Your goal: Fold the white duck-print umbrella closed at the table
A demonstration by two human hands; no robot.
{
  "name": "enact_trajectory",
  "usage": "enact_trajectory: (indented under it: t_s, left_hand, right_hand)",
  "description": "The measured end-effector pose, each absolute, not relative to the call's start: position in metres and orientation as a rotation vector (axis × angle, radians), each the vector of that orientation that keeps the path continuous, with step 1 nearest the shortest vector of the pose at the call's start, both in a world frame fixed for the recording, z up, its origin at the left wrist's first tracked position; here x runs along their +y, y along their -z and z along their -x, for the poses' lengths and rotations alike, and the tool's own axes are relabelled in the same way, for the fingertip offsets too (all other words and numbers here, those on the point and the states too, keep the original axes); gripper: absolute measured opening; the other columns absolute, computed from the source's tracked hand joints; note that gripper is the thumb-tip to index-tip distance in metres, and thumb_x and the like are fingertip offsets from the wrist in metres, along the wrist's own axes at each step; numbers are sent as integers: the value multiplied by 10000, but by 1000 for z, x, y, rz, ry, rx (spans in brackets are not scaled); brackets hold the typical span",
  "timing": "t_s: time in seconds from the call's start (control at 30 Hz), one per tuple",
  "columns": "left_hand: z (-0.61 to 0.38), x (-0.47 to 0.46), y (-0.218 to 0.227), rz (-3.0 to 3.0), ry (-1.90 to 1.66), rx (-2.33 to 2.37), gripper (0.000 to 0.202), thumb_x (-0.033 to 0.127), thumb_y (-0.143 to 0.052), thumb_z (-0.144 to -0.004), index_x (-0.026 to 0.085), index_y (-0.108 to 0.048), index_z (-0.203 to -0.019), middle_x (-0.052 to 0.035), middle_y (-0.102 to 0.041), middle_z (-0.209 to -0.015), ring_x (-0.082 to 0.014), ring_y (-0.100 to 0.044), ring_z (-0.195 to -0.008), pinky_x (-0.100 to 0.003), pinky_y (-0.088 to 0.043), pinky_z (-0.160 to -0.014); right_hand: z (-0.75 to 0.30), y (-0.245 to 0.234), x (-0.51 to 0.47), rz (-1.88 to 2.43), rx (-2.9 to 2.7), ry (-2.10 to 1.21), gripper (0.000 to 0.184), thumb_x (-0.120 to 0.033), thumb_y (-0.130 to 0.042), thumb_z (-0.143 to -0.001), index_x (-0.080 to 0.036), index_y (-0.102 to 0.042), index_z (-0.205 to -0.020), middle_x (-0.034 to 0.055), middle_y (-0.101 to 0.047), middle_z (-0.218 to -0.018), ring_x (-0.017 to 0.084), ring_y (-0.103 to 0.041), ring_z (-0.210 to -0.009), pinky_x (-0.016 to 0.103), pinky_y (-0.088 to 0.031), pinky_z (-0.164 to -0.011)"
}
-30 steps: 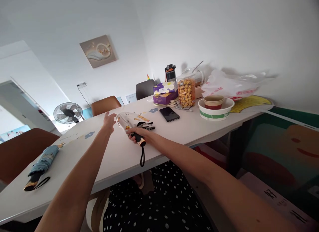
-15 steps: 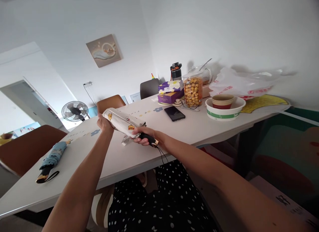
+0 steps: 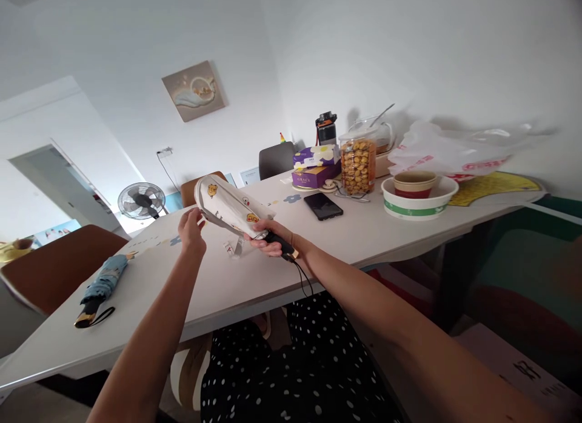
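Observation:
A folded white umbrella with small cartoon prints is held over the table, its far end tipped up. My right hand is wrapped round it where the black handle joins the fabric; a black wrist cord hangs from the handle's gold end. At the umbrella's lower left edge, my left hand has its fingers curled in a pinch against the fabric. Exactly what those fingertips grip is partly hidden. Below the umbrella, a small whitish strap or tag shows. A folded blue umbrella lies to the left.
On the white table lie a phone and tissue packs. A jar of popcorn, a bottle, a bowl holding a paper cup, and a plastic bag stand along the wall side. Brown chairs line the far side.
The white umbrella's far end has risen and its fabric hangs looser. My left hand has slipped from around that end to its lower edge. My right hand keeps its hold.

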State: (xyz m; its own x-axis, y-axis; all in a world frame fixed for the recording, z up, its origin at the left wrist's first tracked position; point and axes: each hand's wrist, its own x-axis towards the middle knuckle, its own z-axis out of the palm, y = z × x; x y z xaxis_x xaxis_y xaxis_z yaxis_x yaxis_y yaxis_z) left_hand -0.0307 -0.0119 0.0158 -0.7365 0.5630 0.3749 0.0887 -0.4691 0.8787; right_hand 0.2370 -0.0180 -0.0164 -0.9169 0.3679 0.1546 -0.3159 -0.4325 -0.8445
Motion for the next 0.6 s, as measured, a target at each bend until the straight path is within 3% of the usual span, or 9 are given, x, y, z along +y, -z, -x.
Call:
enact_trajectory:
  t_s: [0.1, 0.2, 0.47, 0.6]
  left_hand:
    - [22, -22, -6, -1122, -2267, 1525, 226, 274, -652, -617, 184, -606, -818, 8, -580, -814, -105, -540, -789, -234, -437, -740]
    - [19, -23, -1, -1193, -2169, 1591, 253, 244, -655, -612, 175, -630, -854, 1, -603, -821, -109, -550, -777, -242, -444, -730]
    - [22, -22, 0, -1162, -2191, 1871, 201, 255, -597, -685, 170, -688, -842, -23, -624, -787, -103, -525, -623, -214, -458, -539]
    - [25, -29, -3, -1215, -2318, 1891, 191, 264, -550, -716, 182, -673, -838, -13, -602, -782, -103, -517, -635, -186, -426, -466]
  right_hand:
    - [-256, 34, -34, 186, -1332, -2106, 386, -277, -632, -750, -221, -513, -1113, 48, -581, -954, 143, -617, -795, 178, -500, -552]
    - [-260, 39, -42, 292, -1340, -1939, 441, -267, -645, -726, -244, -523, -1149, 43, -580, -1006, 160, -604, -912, 184, -511, -641]
    - [-256, 39, -31, 441, -1465, -1896, 354, -247, -643, -719, -251, -556, -1062, 27, -589, -886, 145, -599, -751, 188, -477, -520]
    - [-283, 52, -33, 417, -1583, -1959, 330, -283, -656, -732, -232, -561, -1045, 58, -589, -899, 184, -600, -787, 221, -475, -534]
